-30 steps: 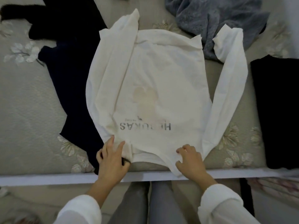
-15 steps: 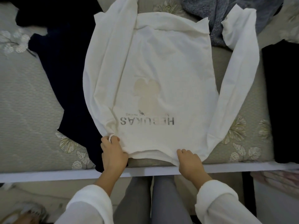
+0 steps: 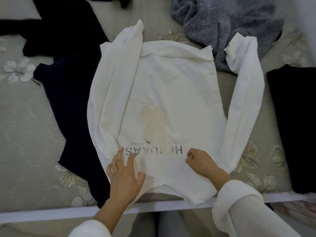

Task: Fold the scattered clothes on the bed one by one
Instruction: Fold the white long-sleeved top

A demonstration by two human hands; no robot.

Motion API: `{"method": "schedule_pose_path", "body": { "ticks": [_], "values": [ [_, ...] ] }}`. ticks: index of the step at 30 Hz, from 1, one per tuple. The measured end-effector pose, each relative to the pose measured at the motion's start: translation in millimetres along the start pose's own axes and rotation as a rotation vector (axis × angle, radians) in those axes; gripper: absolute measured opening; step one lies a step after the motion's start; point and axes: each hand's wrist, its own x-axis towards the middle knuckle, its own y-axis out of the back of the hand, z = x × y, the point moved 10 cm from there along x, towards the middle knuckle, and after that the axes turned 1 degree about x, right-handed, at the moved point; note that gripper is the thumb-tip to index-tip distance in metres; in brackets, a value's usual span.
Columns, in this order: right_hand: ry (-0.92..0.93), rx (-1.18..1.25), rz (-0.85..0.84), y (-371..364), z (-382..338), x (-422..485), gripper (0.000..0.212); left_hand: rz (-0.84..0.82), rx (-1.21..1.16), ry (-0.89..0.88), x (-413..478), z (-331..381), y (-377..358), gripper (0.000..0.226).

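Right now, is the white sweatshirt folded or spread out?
Mostly spread: the white sweatshirt lies flat on the bed, one sleeve stretched out sideways, the other laid along its body.

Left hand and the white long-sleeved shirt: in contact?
Touching. Head view: the left hand lies with spread fingers flat on the white long-sleeved shirt, near its bottom edge.

Bed [image 3: 25,134] fills most of the frame, seen from above. Cover is grey-beige, fine ribbed quilting, with pale flower-and-leaf motifs [image 3: 18,71] on the left and gold-toned ones [image 3: 253,156] near the right front edge. White rail [image 3: 42,214] runs along the near side. Below it at lower left is a dull beige strip [image 3: 25,227]; can't tell if it's floor. Pinkish patterned surface [image 3: 294,207] at lower right, too blurred to identify. Pale blurred patch [image 3: 302,17] at top right. Light is dim, soft, no hard shadows.
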Motion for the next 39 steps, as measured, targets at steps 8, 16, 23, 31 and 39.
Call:
{"method": "schedule_pose_path", "body": {
  "ticks": [8, 16, 23, 31, 39],
  "values": [
    [0.179, -0.062, 0.359, 95, -50, 77, 0.038, -0.016, 0.048, -0.152, 156, 60, -4, 0.058],
    [0.225, -0.128, 0.727, 226, -68, 169, 0.046, 0.127, 0.162, -0.33, 289, 113, 8, 0.066],
    [0.198, 0.13, 1.068, 333, -64, 212, 0.039, 0.246, 0.112, -0.277, 312, 108, 1, 0.059],
    [0.083, 0.313, 0.883, 430, -58, 248, 0.03, 0.241, 0.101, -0.245, 317, 110, 6, 0.061],
    [0.226, -0.076, 1.05, 391, -114, 245, 0.041, 0.223, 0.087, -0.235, 318, 111, 5, 0.062]
  ]
}}
